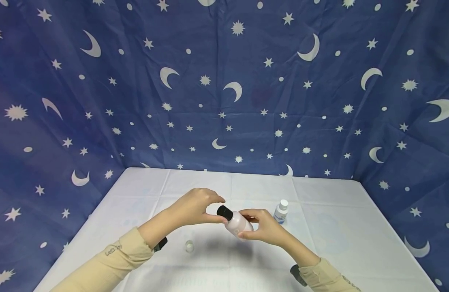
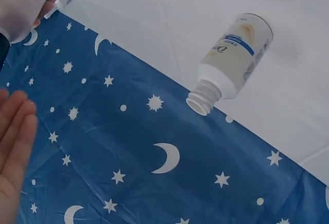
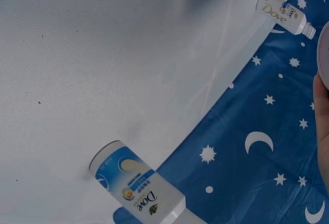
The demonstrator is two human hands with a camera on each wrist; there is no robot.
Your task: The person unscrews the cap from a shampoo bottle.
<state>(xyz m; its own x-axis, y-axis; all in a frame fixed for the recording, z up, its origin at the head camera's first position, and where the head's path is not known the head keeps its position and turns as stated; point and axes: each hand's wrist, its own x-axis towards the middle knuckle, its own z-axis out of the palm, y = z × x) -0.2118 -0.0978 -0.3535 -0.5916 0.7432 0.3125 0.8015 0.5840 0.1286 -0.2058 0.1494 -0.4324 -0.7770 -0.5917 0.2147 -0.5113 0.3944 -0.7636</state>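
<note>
My right hand [image 1: 264, 226] grips a pale pink translucent bottle [image 1: 238, 224] with a black cap [image 1: 224, 212], holding it tilted above the white table, cap toward the upper left. Thumb and fingers lie on opposite sides of its body. My left hand [image 1: 199, 207] is at the cap, thumb and fingers spread to either side of it with a gap showing. In the left wrist view, the left fingers [image 2: 15, 136] look straight, apart from the pink bottle [image 2: 20, 5]. The right wrist view has just an edge of the bottle [image 3: 323, 57].
A capless white Dove bottle [image 2: 234, 54] stands on the table, left of the held bottle. Beyond my right hand stands a white-and-blue Dove bottle [image 1: 281, 211] with a white cap. A blue star-and-moon cloth [image 1: 224, 81] rises behind the white table [image 1: 326, 227].
</note>
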